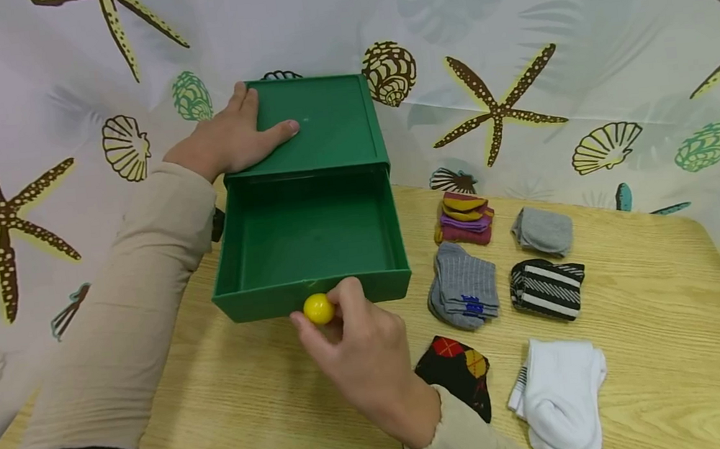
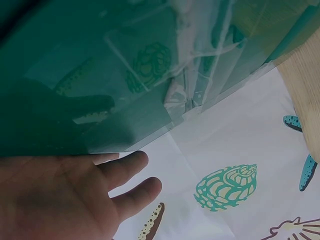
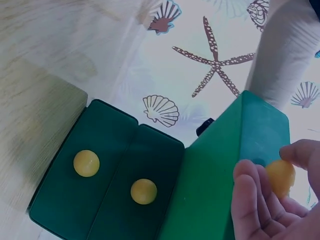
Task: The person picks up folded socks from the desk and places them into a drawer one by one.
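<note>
A green drawer unit (image 1: 324,123) stands on the table with its top drawer (image 1: 263,304) pulled out and nothing inside it. My right hand (image 1: 373,357) pinches the yellow round knob (image 1: 319,309) on that drawer's front between thumb and fingers. In the right wrist view, two lower drawers are closed, each with a yellow knob, one nearer the unit's middle (image 3: 144,191) and one lower down (image 3: 86,163). Spread along the unit's upper left edge, my left hand (image 1: 231,141) rests with its thumb on the top. In the left wrist view, its fingers (image 2: 130,170) lie straight beside the green wall.
Folded socks lie right of the unit: maroon and purple (image 1: 466,223), plain grey (image 1: 544,230), ribbed grey (image 1: 464,287), striped black (image 1: 549,290), argyle black (image 1: 455,374) and white (image 1: 565,396). A patterned cloth (image 1: 313,12) hangs behind the wooden table (image 1: 660,297).
</note>
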Demonstrator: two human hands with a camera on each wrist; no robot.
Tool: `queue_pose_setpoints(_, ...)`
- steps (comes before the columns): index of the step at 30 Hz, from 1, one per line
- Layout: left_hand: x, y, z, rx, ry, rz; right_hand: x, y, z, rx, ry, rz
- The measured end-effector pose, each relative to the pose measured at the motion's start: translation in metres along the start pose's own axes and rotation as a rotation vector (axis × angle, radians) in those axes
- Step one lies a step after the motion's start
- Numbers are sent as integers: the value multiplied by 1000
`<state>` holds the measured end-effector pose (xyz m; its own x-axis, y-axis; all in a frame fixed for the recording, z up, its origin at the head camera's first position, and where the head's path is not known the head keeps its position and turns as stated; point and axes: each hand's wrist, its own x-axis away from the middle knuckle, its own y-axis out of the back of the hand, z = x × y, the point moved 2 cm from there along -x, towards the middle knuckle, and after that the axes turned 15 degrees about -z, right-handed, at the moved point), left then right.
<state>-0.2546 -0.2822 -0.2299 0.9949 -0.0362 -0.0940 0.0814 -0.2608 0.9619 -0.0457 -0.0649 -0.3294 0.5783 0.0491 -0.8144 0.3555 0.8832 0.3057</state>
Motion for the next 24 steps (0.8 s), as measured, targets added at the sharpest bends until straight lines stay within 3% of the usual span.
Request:
queue_pose_setpoints(6,0,0,1,9,2,5,-2,19,-4,-108,-96,136)
queue_pose_setpoints(10,0,0,1,10,6,11,-1,44,-16,-269,-222,230)
queue_pose_setpoints(14,0,1,1,15,7,11,2,76,-36,-396,-285,249)
queue_pose_setpoints(19,0,1,3,21,0,7,6,120,-67,-373,-286,255)
queue_pose_setpoints(24,-2,-1,3,29,-6,2,19,164,-109,-314,-352,275)
